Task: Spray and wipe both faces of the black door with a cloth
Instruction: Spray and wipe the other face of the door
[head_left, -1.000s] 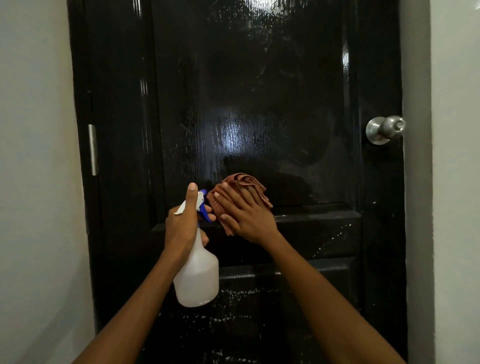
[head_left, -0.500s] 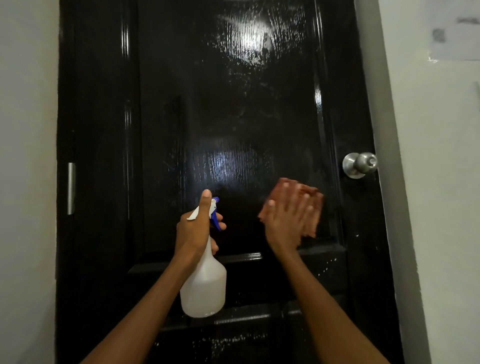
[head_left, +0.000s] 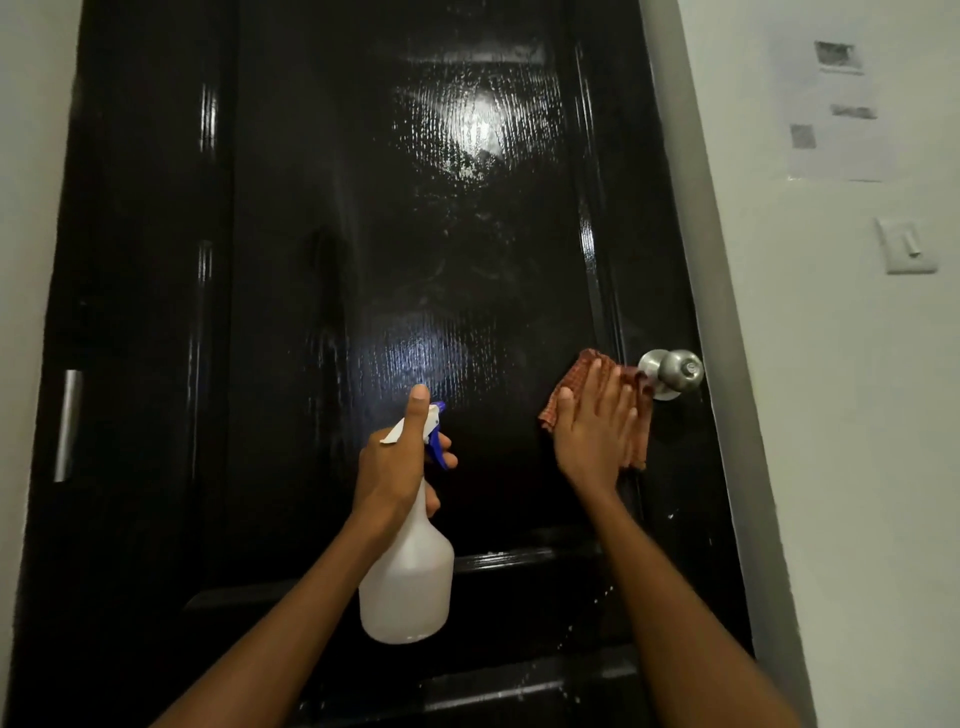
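The glossy black door (head_left: 363, 234) fills the view and shines wet in its upper panel. My left hand (head_left: 395, 462) grips the neck of a white spray bottle (head_left: 408, 582) with a blue trigger, thumb lying along its top. My right hand (head_left: 597, 431) presses a reddish-brown cloth (head_left: 558, 405) flat against the door with straight fingers. The cloth's right edge reaches the silver door knob (head_left: 675, 371).
A grey door frame (head_left: 727, 415) and white wall run down the right, with a light switch (head_left: 909, 252) and a taped paper sheet (head_left: 836, 114). A silver hinge (head_left: 67, 423) sits at the door's left edge. White droplets speckle the lower panels.
My right hand has slid the cloth rightward and up across the door, from beside the bottle to the knob. The view has tilted upward; the left hand keeps its hold on the bottle.
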